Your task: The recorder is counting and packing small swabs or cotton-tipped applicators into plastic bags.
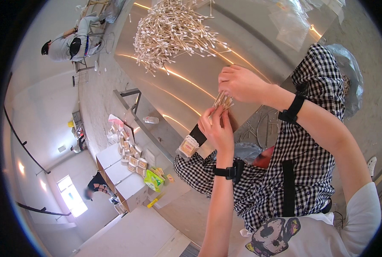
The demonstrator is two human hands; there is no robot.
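Between my two hands is a small bundle of cotton swabs [222, 101] with wooden sticks. My left hand [218, 129] grips its lower end, fingers pinched round the sticks. At the upper end, the closed fingers of my right hand [242, 83] press on the bundle and hide its tips. A large loose heap of cotton swabs [171, 32] lies on the shiny metal tabletop [195, 79], beyond my hands. By the table's near edge, left of my left hand, sits a small pack filled with swabs [189, 146].
Clear plastic bags [287, 25] lie at the table's far right. To the left stand white cartons [122, 177], with several small packs [132, 156] and a green packet [153, 180] beside them. A plastic bottle [150, 120] lies near the metal frame. Other people [71, 45] work farther off.
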